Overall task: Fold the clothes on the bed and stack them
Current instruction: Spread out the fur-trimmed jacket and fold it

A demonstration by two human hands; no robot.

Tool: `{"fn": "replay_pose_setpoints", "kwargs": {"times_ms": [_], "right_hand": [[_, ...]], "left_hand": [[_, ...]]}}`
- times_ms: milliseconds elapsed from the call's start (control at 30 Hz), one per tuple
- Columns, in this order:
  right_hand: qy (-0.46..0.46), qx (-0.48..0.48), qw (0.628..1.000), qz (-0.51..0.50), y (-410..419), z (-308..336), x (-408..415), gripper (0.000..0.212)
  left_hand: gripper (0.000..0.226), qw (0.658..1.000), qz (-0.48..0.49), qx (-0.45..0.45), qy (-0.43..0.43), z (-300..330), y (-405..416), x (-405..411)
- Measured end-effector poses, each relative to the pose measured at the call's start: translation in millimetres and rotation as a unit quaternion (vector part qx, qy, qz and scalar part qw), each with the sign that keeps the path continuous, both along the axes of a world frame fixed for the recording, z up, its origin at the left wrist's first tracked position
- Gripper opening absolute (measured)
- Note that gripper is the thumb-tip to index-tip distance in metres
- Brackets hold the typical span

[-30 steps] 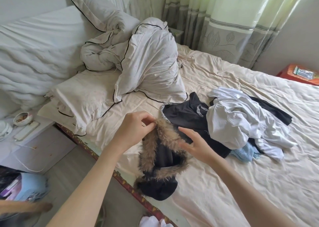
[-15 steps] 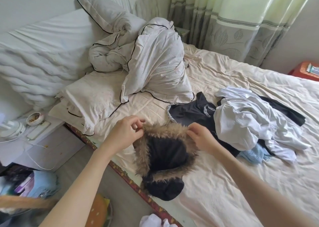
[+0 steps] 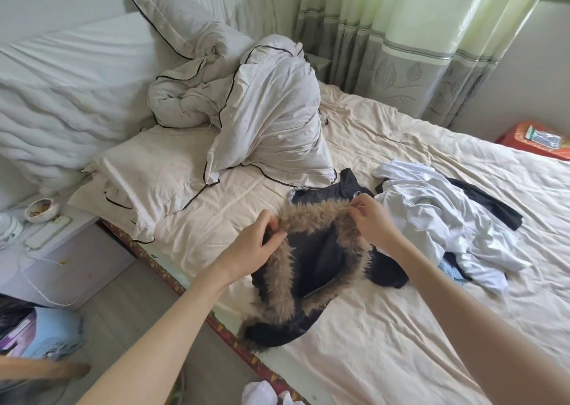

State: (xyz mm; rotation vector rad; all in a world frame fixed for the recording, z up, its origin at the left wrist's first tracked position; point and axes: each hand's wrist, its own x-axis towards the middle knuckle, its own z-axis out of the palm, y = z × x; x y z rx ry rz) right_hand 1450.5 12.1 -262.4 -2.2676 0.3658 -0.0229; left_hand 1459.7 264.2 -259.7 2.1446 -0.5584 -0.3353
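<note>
Hands, left [image 3: 251,244] and right [image 3: 371,219], each grip pinching the fur-trimmed hood [image 3: 311,250] stretched between them.

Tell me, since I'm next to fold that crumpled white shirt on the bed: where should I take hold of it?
Probably the white shirt is best gripped at the raised bunched fold on its top, coming from above on the near side. It lies heaped partly over a black garment, so a high grip should lift it free without dragging that along. No collar or hem shows clearly.

Left hand [image 3: 256,244] and right hand [image 3: 371,219] raised, fingers pinching, forearms extended
</note>
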Motion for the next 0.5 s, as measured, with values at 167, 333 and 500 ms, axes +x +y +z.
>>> {"fn": "replay_pose_setpoints", "kwargs": {"times_ms": [167,333,500], "right_hand": [[-0.015,-0.043,0.998,0.033,8,6,-7,0.008],[-0.075,-0.046,0.993,0.074,27,18,-13,0.007],[-0.127,0.116,0.982,0.073,44,34,-18,0.005]], "left_hand": [[0.029,0.996,0.063,-0.016,-0.053,-3,5,7],[0.056,0.99,0.013,-0.008,-0.141,12,1,12],[0.045,0.98,-0.003,0.025,-0.2,27,-17,13]]}}
